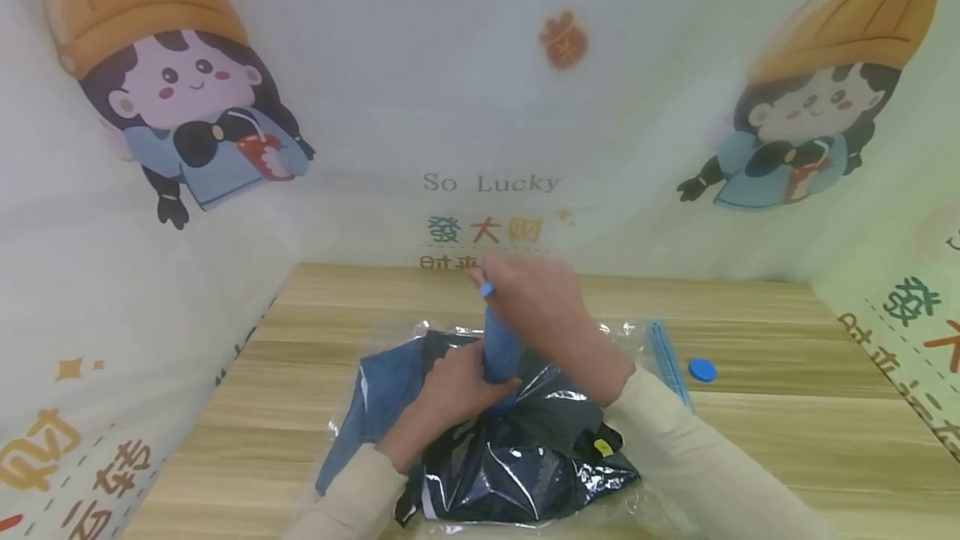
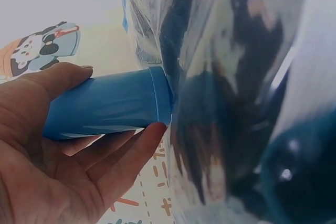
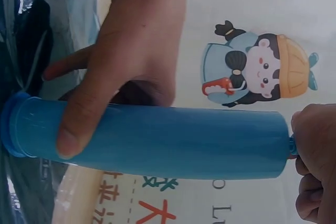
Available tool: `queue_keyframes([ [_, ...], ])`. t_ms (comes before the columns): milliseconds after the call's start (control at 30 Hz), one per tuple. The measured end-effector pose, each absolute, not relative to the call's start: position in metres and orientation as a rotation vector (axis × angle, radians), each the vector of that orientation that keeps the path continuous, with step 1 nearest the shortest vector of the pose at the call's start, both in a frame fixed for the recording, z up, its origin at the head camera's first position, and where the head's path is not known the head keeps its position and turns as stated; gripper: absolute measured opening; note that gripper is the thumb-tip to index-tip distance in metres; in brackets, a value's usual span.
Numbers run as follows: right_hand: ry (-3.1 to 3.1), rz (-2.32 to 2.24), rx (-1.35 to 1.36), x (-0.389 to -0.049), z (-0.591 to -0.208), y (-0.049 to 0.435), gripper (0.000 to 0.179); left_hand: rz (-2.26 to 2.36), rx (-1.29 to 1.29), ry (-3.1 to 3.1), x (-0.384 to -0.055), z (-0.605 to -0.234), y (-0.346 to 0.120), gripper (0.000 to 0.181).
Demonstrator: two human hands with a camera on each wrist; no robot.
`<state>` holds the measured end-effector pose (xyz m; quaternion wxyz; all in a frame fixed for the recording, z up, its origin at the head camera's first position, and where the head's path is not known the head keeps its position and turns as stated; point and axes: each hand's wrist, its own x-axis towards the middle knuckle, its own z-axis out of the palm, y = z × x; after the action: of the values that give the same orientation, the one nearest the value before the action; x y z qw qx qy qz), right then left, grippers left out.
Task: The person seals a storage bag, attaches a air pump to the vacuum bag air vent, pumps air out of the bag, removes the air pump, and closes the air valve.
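A blue hand pump stands upright on a clear plastic storage bag with dark folded clothes inside. My left hand grips the lower part of the pump's barrel, close to the bag; in the right wrist view its thumb lies across the barrel. Above, my right hand holds the handle at the top of the pump. The right wrist view shows this fist close against the barrel's end, with only a short bit of rod visible. The bag's valve under the pump is hidden.
A round blue cap lies on the wooden table to the right of the bag. The bag's blue seal strip runs along its right edge. A printed cloth hangs behind the table and at both sides.
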<state>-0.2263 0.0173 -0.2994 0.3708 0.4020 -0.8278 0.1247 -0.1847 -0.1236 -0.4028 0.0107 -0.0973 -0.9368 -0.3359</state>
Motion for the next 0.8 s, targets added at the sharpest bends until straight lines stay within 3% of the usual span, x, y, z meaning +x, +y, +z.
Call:
queue_keyframes([
  [400, -2.325, 0.259, 0.937, -0.216, -0.292, 0.014, 0.031, -1.026, -0.317, -2.93, -0.186, -0.405, -0.126, 0.054],
  [633, -2.432, 0.122, 0.778, -0.211, -0.261, 0.013, 0.05, -1.044, -0.312, -2.917, -0.185, -0.405, -0.125, 0.053],
  [800, -2.397, 0.279, 0.745, -0.209, -0.229, 0.018, 0.05, -1.011, -0.318, -2.912, -0.185, -0.406, -0.123, 0.049],
])
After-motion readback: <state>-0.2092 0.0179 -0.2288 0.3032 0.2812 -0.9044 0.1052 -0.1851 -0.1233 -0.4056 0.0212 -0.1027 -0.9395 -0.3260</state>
